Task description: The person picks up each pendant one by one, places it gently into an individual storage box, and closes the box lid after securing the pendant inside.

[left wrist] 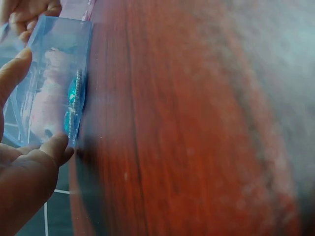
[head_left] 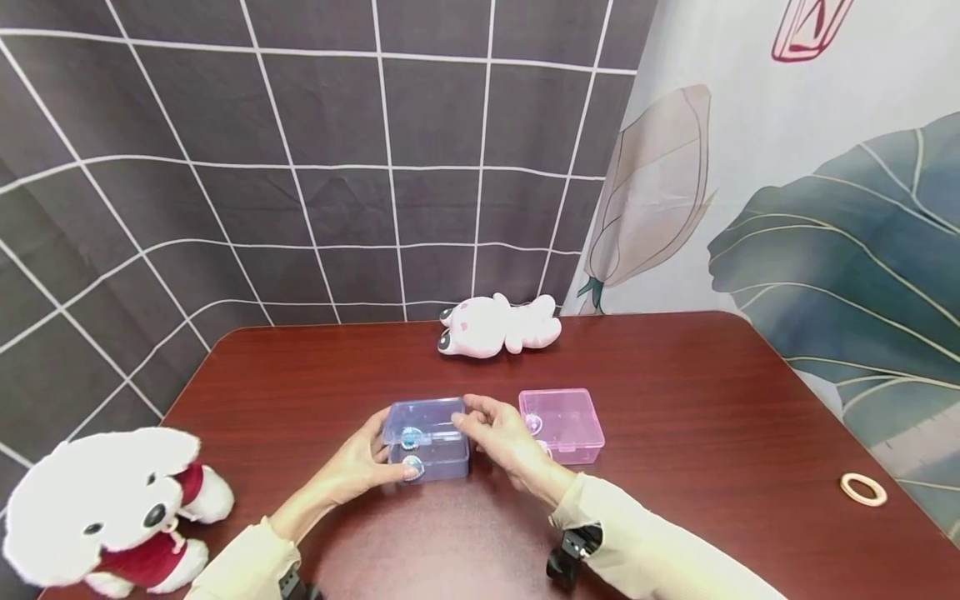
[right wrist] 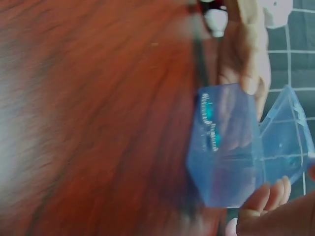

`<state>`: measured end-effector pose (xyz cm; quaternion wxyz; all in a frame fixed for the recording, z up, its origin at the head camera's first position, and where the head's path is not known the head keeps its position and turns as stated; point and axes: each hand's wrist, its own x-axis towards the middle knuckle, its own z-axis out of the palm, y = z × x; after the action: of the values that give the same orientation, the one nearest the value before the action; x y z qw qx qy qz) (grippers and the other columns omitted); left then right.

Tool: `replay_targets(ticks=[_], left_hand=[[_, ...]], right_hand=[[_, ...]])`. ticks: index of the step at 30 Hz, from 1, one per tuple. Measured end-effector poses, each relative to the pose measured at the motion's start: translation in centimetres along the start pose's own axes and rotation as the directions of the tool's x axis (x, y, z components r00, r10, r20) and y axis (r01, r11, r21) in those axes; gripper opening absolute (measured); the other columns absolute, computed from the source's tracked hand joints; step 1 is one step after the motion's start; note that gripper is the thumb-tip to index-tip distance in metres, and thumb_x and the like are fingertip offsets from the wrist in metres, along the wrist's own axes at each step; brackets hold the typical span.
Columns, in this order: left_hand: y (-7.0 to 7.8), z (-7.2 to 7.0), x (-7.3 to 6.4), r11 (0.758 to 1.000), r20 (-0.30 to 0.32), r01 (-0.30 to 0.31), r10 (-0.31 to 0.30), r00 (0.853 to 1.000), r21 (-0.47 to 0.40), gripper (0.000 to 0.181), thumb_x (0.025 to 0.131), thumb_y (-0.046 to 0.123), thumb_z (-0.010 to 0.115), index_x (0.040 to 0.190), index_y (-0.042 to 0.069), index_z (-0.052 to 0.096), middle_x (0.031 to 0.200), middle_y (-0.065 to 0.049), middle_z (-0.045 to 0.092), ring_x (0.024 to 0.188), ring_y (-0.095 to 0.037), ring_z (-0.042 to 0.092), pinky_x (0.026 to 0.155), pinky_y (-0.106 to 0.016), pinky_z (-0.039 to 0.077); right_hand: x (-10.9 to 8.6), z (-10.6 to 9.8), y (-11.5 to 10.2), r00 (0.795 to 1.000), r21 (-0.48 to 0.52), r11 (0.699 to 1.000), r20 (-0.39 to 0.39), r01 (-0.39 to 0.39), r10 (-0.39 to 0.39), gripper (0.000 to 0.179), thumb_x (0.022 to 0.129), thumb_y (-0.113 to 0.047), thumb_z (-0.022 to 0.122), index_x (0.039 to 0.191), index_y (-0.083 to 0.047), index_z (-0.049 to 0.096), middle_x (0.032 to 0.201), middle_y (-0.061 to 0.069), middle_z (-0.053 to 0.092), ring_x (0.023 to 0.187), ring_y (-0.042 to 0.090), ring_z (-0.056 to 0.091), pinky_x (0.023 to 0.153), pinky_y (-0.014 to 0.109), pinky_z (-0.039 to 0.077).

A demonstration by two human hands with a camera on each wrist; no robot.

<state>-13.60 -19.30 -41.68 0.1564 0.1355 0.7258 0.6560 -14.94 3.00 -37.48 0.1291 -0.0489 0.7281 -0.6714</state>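
A translucent blue plastic box [head_left: 444, 470] stands on the table, its hinged lid [head_left: 431, 412] tilted partly up. Inside, on the left, lie blue round pieces [left wrist: 74, 93] with beaded rims. My left hand [head_left: 351, 468] holds the box by its left end, thumb at the front wall and fingers round the side. At the lid's right edge, my right hand [head_left: 504, 437] pinches it between thumb and fingers. In the right wrist view the lid stands at an angle from the box body [right wrist: 231, 147], with fingertips of the right hand also at the box's side.
Just right of the hands is a pink translucent box [head_left: 577, 433] with pale round pieces at its left side. A white-and-pink plush toy [head_left: 495, 327] lies at the back edge. A white plush dog [head_left: 105, 508] sits at the left, and a wooden ring [head_left: 862, 490] lies far right.
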Motion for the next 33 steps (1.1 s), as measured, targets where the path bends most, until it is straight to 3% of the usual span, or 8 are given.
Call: replay_targets(ticks=[4,10,14,20,26,31,33], left_hand=[[-0.2,0.0,0.2,1.000,-0.004,-0.004,0.004,1.000,0.008,0.095,0.076,0.002,0.074,0.144,-0.009,0.008,0.137,-0.036,0.034,0.116,-0.034,0.053,0.085,-0.022,0.053],[-0.3,0.0,0.2,1.000,-0.002,-0.007,0.007,1.000,0.017,0.098,0.075,0.002,0.075,0.143,-0.011,0.006,0.144,-0.036,0.024,0.127,-0.044,0.040,0.091,-0.022,0.050],[-0.4,-0.1,0.2,1.000,0.010,-0.017,0.017,1.000,0.007,0.097,0.078,0.003,0.073,0.144,-0.010,0.004,0.147,-0.035,0.018,0.132,-0.046,0.031,0.097,-0.021,0.046],[-0.6,-0.5,0.1,0.999,-0.012,-0.015,0.015,1.000,0.049,0.088,0.085,0.012,0.067,0.147,-0.006,0.008,0.149,-0.031,0.019,0.137,-0.043,0.024,0.097,-0.011,0.038],[-0.7,-0.5,0.1,0.999,-0.008,-0.021,0.021,1.000,0.037,0.088,0.084,0.010,0.068,0.146,-0.007,0.009,0.148,-0.031,0.019,0.136,-0.043,0.026,0.102,-0.018,0.039],[-0.6,-0.6,0.2,1.000,-0.014,-0.011,0.011,1.000,0.027,0.089,0.082,0.009,0.069,0.146,-0.007,0.010,0.148,-0.031,0.020,0.136,-0.042,0.027,0.100,-0.016,0.039],[-0.5,-0.7,0.2,0.999,-0.004,-0.011,0.012,1.000,0.038,0.089,0.082,0.009,0.069,0.145,-0.008,0.009,0.148,-0.032,0.020,0.136,-0.043,0.027,0.103,-0.022,0.040]], right_hand=[[-0.4,-0.4,0.7,0.995,-0.092,0.993,0.065,0.080,-0.074,0.052,0.087,-0.005,0.060,0.130,0.018,0.041,0.075,0.000,0.051,0.066,0.006,0.047,0.055,0.014,0.040],[-0.4,-0.9,1.3,0.976,-0.218,0.954,0.126,0.204,-0.180,0.051,0.084,0.001,0.061,0.128,0.020,0.043,0.070,0.005,0.055,0.055,0.004,0.047,0.043,0.014,0.037],[-0.3,-1.1,1.5,0.966,-0.264,0.932,0.141,0.248,-0.217,0.051,0.083,0.002,0.061,0.127,0.020,0.043,0.070,0.008,0.056,0.055,0.001,0.046,0.042,0.013,0.037],[-0.3,-0.9,1.7,0.970,-0.246,0.942,0.138,0.228,-0.199,0.051,0.084,0.003,0.061,0.129,0.017,0.043,0.069,0.004,0.055,0.055,0.006,0.049,0.043,0.016,0.041],[-0.6,-0.7,2.1,0.971,-0.191,0.958,0.152,0.213,-0.186,0.053,0.088,0.001,0.058,0.134,0.017,0.038,0.072,0.003,0.053,0.061,0.014,0.056,0.052,0.033,0.057],[-0.5,-0.5,2.4,0.969,-0.166,0.963,0.162,0.210,-0.184,0.054,0.089,0.001,0.057,0.136,0.017,0.034,0.072,0.002,0.051,0.063,0.019,0.060,0.058,0.042,0.059],[-0.5,-0.5,2.3,0.972,-0.161,0.966,0.153,0.202,-0.178,0.054,0.089,0.001,0.057,0.136,0.016,0.035,0.072,0.002,0.051,0.063,0.018,0.059,0.060,0.041,0.059]])
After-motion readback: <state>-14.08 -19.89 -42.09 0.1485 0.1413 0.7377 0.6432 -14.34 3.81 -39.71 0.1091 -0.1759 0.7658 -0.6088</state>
